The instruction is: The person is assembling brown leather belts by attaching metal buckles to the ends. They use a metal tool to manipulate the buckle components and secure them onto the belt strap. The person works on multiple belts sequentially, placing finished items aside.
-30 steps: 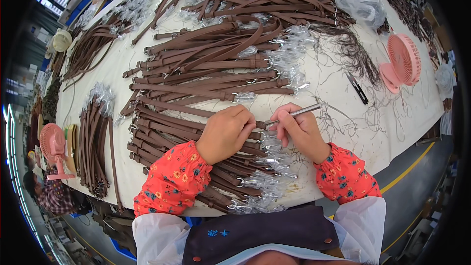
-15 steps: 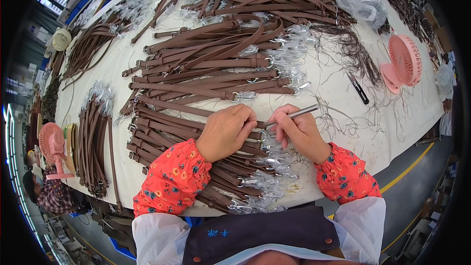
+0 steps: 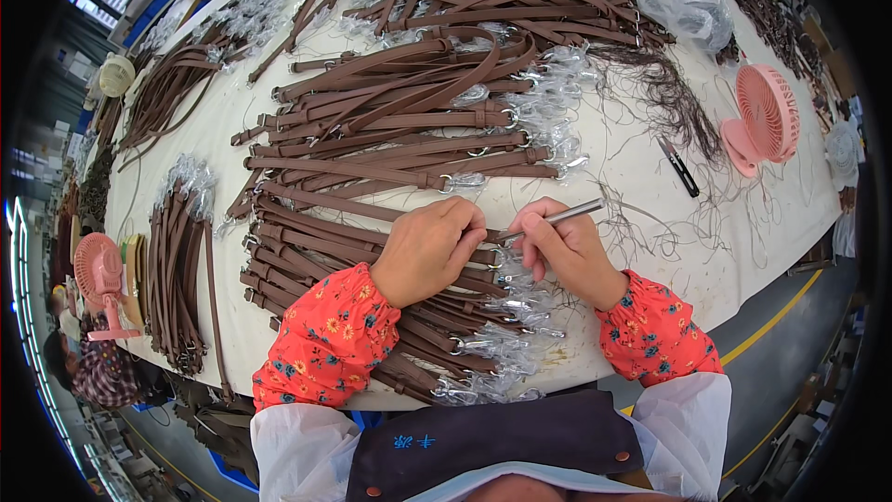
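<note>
My left hand (image 3: pixel 426 249) is closed on a brown strap (image 3: pixel 494 236), pinching it near its end above a row of similar straps (image 3: pixel 311 246). Close by on the right, my right hand (image 3: pixel 569 247) grips a slim silver pen-shaped metal tool (image 3: pixel 580 210). The tool slants down to the left, and its lower end is at the strap's end between my hands; whether it touches is too small to tell. Clear plastic wraps the metal clasps (image 3: pixel 530 302) at the straps' right ends, just under my right hand.
Further brown straps (image 3: pixel 400 116) lie stacked beyond my hands, with another bundle (image 3: pixel 177 270) at left. A black-handled cutter (image 3: pixel 680 169), cut threads (image 3: pixel 664 93) and a pink fan (image 3: pixel 767 116) are on the right of the white table (image 3: pixel 743 223). Another pink fan (image 3: pixel 98 270) stands at left.
</note>
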`<state>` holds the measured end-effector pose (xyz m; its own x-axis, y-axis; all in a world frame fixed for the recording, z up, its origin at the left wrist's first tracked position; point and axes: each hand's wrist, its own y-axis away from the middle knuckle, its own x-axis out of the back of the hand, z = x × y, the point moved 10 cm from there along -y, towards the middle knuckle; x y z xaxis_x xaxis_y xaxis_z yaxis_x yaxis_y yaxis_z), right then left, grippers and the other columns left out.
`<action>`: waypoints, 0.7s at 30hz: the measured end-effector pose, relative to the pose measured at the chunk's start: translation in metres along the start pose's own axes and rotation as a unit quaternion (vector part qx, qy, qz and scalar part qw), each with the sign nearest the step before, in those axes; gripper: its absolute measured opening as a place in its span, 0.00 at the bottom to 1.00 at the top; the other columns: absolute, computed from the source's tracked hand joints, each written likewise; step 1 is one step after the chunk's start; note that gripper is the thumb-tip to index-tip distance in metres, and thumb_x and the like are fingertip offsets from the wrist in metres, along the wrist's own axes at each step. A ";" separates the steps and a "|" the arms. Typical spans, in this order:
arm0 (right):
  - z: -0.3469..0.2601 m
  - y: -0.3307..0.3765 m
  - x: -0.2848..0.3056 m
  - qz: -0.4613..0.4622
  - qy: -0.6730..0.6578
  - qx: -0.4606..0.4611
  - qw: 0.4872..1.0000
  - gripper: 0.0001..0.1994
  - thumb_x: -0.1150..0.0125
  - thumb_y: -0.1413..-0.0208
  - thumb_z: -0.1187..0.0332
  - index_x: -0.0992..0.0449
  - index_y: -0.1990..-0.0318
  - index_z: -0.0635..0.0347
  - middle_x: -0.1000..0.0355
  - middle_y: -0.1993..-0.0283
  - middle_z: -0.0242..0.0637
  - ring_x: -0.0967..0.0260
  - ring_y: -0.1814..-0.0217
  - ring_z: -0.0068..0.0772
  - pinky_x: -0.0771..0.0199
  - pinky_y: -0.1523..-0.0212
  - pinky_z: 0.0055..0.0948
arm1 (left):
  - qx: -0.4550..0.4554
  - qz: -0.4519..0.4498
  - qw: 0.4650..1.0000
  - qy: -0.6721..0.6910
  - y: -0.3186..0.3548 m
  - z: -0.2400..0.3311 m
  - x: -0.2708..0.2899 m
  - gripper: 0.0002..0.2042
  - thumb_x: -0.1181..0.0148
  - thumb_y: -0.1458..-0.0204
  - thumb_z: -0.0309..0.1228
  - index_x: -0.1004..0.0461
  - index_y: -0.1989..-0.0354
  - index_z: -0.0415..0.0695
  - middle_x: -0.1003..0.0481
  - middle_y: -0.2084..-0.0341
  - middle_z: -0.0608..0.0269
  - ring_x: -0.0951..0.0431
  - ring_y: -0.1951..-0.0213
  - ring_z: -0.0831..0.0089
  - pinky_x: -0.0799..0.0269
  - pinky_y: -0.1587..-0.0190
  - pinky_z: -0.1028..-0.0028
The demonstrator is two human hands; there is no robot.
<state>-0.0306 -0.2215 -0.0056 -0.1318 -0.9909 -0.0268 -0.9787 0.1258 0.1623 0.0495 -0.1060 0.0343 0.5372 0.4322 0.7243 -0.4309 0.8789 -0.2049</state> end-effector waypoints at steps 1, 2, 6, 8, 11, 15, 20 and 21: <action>-0.001 0.000 0.000 -0.001 0.001 0.002 1.000 0.16 0.53 0.28 0.59 0.26 0.56 0.63 0.28 0.76 0.32 0.34 0.81 0.17 0.34 0.78 0.17 | 0.009 0.008 1.000 0.003 0.001 -0.002 0.001 0.05 0.39 0.43 0.26 0.28 0.63 0.41 0.26 0.73 0.56 0.24 0.72 0.57 0.30 0.69 0.64; -0.001 0.000 0.000 -0.002 0.003 0.005 1.000 0.16 0.53 0.28 0.59 0.26 0.57 0.63 0.28 0.76 0.32 0.34 0.80 0.17 0.33 0.78 0.17 | 0.017 0.016 1.000 0.005 0.001 -0.006 0.001 0.05 0.39 0.42 0.26 0.29 0.63 0.41 0.26 0.73 0.57 0.24 0.72 0.58 0.30 0.69 0.65; 0.000 0.000 0.003 0.025 -0.025 0.013 0.999 0.17 0.52 0.28 0.58 0.25 0.58 0.64 0.29 0.77 0.31 0.34 0.82 0.17 0.34 0.80 0.18 | 0.131 0.099 0.977 0.138 0.005 -0.038 0.009 0.06 0.39 0.41 0.27 0.29 0.62 0.40 0.26 0.72 0.59 0.24 0.73 0.65 0.29 0.69 0.68; 0.000 0.000 0.004 0.031 -0.036 0.019 0.999 0.17 0.52 0.28 0.58 0.25 0.58 0.65 0.29 0.76 0.32 0.34 0.82 0.17 0.34 0.80 0.18 | 0.093 0.057 0.988 0.106 0.003 -0.027 0.010 0.06 0.38 0.41 0.28 0.29 0.61 0.40 0.27 0.70 0.61 0.24 0.72 0.67 0.28 0.69 0.70; 0.001 0.000 0.007 0.034 -0.043 0.030 0.998 0.17 0.52 0.28 0.58 0.26 0.58 0.65 0.29 0.76 0.32 0.34 0.81 0.17 0.34 0.80 0.18 | 0.048 -0.004 0.998 0.043 -0.001 -0.004 0.005 0.06 0.37 0.42 0.27 0.28 0.61 0.41 0.26 0.68 0.61 0.24 0.71 0.68 0.28 0.68 0.71; 0.000 -0.001 0.004 0.027 -0.042 0.030 0.998 0.17 0.52 0.28 0.58 0.26 0.58 0.65 0.30 0.76 0.31 0.34 0.81 0.17 0.34 0.79 0.18 | -0.032 0.012 0.998 -0.044 0.003 0.005 0.001 0.05 0.36 0.45 0.26 0.26 0.64 0.41 0.26 0.67 0.60 0.25 0.69 0.68 0.28 0.67 0.71; 0.001 -0.001 0.003 0.026 -0.030 0.024 0.999 0.17 0.53 0.28 0.59 0.25 0.58 0.65 0.30 0.76 0.31 0.34 0.81 0.17 0.33 0.79 0.19 | 0.034 -0.030 0.997 0.055 0.002 -0.013 -0.005 0.05 0.35 0.46 0.25 0.24 0.64 0.40 0.24 0.65 0.60 0.25 0.69 0.68 0.27 0.66 0.71; 0.001 -0.001 0.003 0.026 -0.028 0.021 0.999 0.17 0.53 0.28 0.59 0.25 0.58 0.65 0.30 0.76 0.30 0.34 0.81 0.17 0.33 0.79 0.19 | 0.047 -0.038 0.996 0.070 0.002 -0.015 -0.005 0.05 0.34 0.46 0.25 0.24 0.64 0.40 0.24 0.64 0.60 0.25 0.69 0.69 0.27 0.66 0.72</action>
<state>-0.0300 -0.2249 -0.0070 -0.1907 -0.9787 -0.0756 -0.9759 0.1807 0.1225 0.0564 -0.1032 0.0201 0.6638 0.3948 0.6352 -0.4476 0.8902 -0.0856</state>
